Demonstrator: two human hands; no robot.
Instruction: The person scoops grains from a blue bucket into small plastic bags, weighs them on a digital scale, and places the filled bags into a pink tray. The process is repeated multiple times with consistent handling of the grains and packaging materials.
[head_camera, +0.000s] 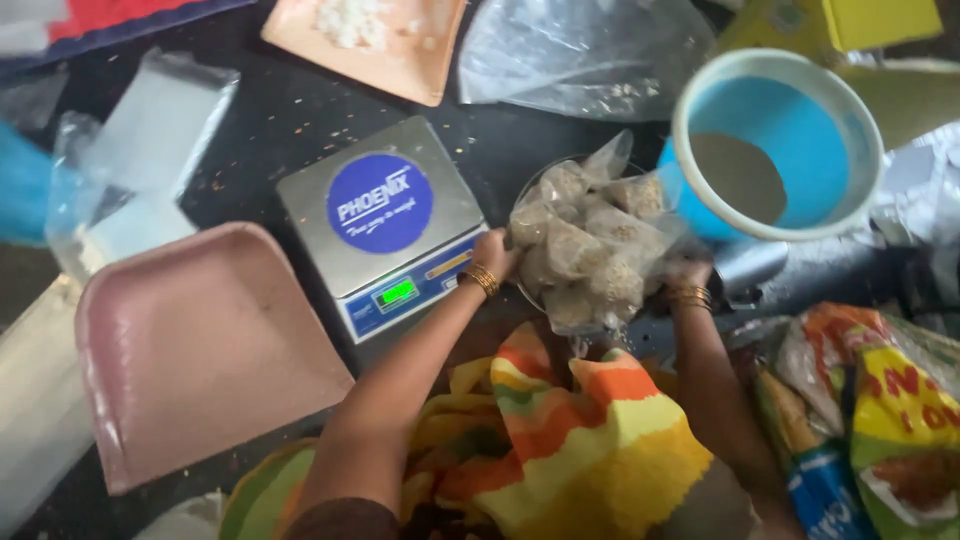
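As both arms reach forward, left hand (493, 250) and right hand (688, 272) grip clear bag of packets (590, 250), beside scale (380, 225).

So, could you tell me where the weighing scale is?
The weighing scale sits centre-frame, between the pink tray and the left hand.

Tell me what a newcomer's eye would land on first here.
The clear bag of small filled packets at centre draws the eye first, gripped by the left hand and the right hand. Just left of it sits a digital scale with a blue round label and a lit green display. A large blue tub holding brown powder stands at upper right, and a pink tray lies at lower left.
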